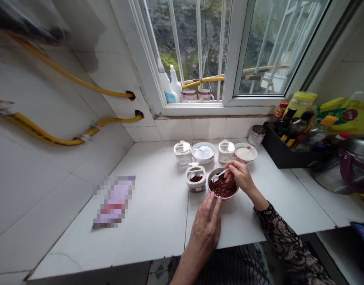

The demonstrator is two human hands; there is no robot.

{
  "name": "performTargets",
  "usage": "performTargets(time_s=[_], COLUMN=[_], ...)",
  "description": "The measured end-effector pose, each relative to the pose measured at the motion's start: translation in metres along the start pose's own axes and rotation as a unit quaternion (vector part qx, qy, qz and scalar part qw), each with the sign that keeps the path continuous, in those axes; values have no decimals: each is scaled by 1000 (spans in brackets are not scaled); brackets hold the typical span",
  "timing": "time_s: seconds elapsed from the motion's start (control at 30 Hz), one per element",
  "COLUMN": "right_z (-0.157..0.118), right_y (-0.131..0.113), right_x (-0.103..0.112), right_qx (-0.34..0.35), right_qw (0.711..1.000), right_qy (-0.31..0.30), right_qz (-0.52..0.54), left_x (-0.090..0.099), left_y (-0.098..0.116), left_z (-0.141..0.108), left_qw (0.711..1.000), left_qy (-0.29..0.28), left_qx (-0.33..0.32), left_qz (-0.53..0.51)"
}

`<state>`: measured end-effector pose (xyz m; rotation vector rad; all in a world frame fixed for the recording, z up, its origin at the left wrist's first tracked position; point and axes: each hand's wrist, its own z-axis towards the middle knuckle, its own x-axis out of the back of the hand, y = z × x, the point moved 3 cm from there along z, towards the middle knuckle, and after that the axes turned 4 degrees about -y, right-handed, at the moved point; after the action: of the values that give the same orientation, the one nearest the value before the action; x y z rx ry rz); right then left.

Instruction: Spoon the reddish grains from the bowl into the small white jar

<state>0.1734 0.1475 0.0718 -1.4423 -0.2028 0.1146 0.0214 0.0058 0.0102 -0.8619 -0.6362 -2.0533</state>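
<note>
Right hand (pixel 240 174), fingers pinched round white spoon (pixel 221 173); left hand (pixel 205 225), fingers loosely extended, touches peppercorn bowl (pixel 228 197) at seven o'clock; uneven pressure there could tip it.

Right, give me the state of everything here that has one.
Front bowl: well filled, dark red bits
Front jar: partly filled
Back-left bowl: holding white contents
Back-right bowl: holding off-white contents
Window: left side apparently open
Spoon: gripped in right hand
Left hand: open, touching front bowl
</note>
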Motion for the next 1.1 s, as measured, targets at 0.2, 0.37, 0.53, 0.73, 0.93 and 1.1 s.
performTargets(time_s=[0.2, 0.37, 0.53, 0.73, 0.93, 1.1], right_z=[-4, -9, -4, -2, 1, 1], right_y=[-6, -10, -8, -8, -5, -9], right_x=[-5, -13, -3, 3, 7, -2], right_qx=[22, 33, 9, 3, -22, 14], right_qw=[997, 990, 998, 1000, 999, 998], right_qy=[-40, -85, -35, -7, -7, 3], right_qz=[-64, -107, -45, 7, 40, 59], left_x=[0, 0, 1, 1, 1, 1], left_y=[1, 1, 1, 1, 1, 1], left_z=[0, 0, 1, 1, 1, 2], left_qw=[1000, 1000, 1000, 1000, 1000, 1000], left_qy=[2, 9, 0, 0, 1, 6], left_qx=[2, 4, -2, -2, -1, -3], left_qz=[1, 0, 5, 2, -2, 0])
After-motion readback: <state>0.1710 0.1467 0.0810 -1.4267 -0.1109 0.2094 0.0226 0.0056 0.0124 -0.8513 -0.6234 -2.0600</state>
